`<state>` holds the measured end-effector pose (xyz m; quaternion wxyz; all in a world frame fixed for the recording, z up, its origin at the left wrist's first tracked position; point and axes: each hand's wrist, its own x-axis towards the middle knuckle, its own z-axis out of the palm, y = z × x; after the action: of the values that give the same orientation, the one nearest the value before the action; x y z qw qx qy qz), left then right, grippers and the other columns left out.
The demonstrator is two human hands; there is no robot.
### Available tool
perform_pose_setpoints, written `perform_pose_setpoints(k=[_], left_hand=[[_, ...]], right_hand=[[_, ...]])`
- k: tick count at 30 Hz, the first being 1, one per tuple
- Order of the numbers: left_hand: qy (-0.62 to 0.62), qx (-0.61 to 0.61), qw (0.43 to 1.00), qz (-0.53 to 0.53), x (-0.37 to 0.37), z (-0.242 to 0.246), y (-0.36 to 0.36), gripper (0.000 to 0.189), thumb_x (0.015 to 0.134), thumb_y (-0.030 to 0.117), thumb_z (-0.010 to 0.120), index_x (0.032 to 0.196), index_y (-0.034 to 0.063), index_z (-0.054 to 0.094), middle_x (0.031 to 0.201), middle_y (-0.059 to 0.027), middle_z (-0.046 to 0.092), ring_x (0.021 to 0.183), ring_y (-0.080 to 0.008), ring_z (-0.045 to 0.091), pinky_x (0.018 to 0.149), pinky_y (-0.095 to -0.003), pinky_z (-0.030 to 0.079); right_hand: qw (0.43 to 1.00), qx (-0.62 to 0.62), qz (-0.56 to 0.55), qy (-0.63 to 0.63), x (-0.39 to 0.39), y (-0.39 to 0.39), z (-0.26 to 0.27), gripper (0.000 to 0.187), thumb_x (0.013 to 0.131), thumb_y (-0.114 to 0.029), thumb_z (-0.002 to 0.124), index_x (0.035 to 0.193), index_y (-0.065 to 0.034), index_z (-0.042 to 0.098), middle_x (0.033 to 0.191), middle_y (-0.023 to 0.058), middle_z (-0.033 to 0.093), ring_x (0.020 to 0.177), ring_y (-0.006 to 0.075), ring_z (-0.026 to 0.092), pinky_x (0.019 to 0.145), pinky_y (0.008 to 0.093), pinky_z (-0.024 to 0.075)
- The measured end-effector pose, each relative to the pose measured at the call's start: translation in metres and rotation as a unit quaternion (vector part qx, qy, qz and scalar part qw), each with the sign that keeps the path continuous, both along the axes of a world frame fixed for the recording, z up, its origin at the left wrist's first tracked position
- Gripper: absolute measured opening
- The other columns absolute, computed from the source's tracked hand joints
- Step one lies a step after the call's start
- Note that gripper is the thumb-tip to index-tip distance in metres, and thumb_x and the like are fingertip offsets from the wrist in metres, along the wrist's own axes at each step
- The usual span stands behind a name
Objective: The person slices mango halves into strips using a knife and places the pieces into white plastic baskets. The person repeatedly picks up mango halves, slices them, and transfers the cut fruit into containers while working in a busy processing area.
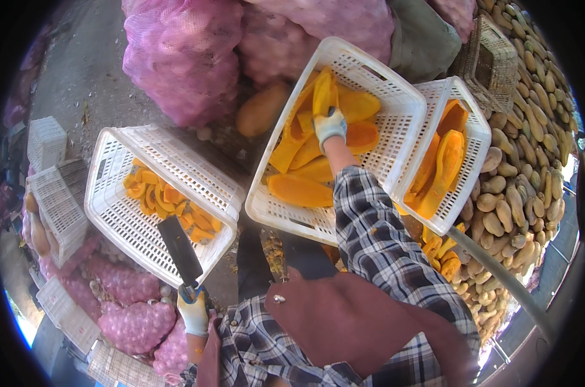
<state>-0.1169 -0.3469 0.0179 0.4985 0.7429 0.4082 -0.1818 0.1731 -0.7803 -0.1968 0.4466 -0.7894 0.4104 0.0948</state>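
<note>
My left hand [193, 312], in a white and blue work glove, grips the handle of a cleaver [180, 249]. The dark, broad blade points up over the near rim of a white plastic crate [128, 246] with cut orange squash chunks [161, 193] inside. My right hand [330, 128], gloved alike, reaches into a larger white crate [399, 111] and holds the near end of a long peeled squash piece [324, 89]. Other peeled squash pieces [302, 191] lie around it in that crate, some showing hollowed cut faces.
Beside the large crate, another white crate [474, 145] holds squash halves [442, 169]. Pink mesh sacks [181, 58] stand beyond, with a whole squash [262, 109] on the floor. A large squash pile [520, 193] lies right, behind a curved pole [500, 275]. More crates [60, 208] stand left.
</note>
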Motion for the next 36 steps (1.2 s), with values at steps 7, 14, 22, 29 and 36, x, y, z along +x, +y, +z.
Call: perform_pose_setpoints(k=[7,14,22,29,36], left_hand=[[0.002,-0.025,1.000,0.009,0.023,-0.001,-0.004,0.018,0.090,0.000,0.062,0.105,0.0052,0.055,0.071,-0.0011,0.056,0.051,-0.0084,0.050,0.044,-0.0230,0.039],[0.032,-0.029,0.999,0.010,0.025,0.000,-0.010,0.020,0.090,0.001,0.063,0.108,0.0046,0.054,0.070,-0.0030,0.057,0.048,-0.0099,0.051,0.041,-0.0241,0.042],[0.043,-0.001,0.999,0.017,0.018,-0.003,-0.004,0.022,0.088,-0.001,0.064,0.108,0.0019,0.055,0.070,-0.0035,0.057,0.049,-0.0101,0.053,0.041,-0.0250,0.043],[0.036,0.028,0.999,-0.020,0.017,-0.006,-0.001,0.019,0.087,-0.001,0.065,0.105,0.0010,0.059,0.075,-0.0018,0.059,0.056,-0.0076,0.053,0.050,-0.0243,0.044],[0.029,0.034,0.999,-0.022,0.016,0.008,0.002,0.024,0.088,0.003,0.068,0.110,0.0035,0.060,0.076,-0.0012,0.061,0.060,-0.0076,0.054,0.053,-0.0258,0.047]], right_hand=[[0.958,-0.187,0.215,-0.016,-0.143,0.006,0.005,0.068,0.080,-0.037,0.076,0.137,-0.0087,0.054,0.133,0.0254,0.056,0.124,0.0408,0.054,0.104,0.0446,0.0453],[0.982,0.136,0.054,0.119,-0.200,-0.001,-0.104,0.093,0.078,-0.036,0.082,0.152,-0.0072,0.032,0.149,0.0223,0.044,0.134,0.0410,0.045,0.112,0.0420,0.0406],[0.915,0.278,0.021,0.292,-0.202,-0.006,-0.160,0.059,0.082,-0.017,0.078,0.136,-0.0123,0.053,0.126,0.0128,0.063,0.110,0.0286,0.064,0.081,0.0428,0.0556],[0.906,0.350,-0.101,0.213,-0.212,0.026,-0.127,0.043,0.086,-0.002,0.070,0.127,-0.0103,0.062,0.107,0.0079,0.070,0.089,0.0262,0.067,0.076,0.0372,0.0566],[0.923,0.369,-0.098,0.042,-0.230,0.016,-0.080,0.046,0.082,0.007,0.060,0.127,-0.0022,0.061,0.108,0.0097,0.069,0.087,0.0217,0.068,0.072,0.0319,0.0571]])
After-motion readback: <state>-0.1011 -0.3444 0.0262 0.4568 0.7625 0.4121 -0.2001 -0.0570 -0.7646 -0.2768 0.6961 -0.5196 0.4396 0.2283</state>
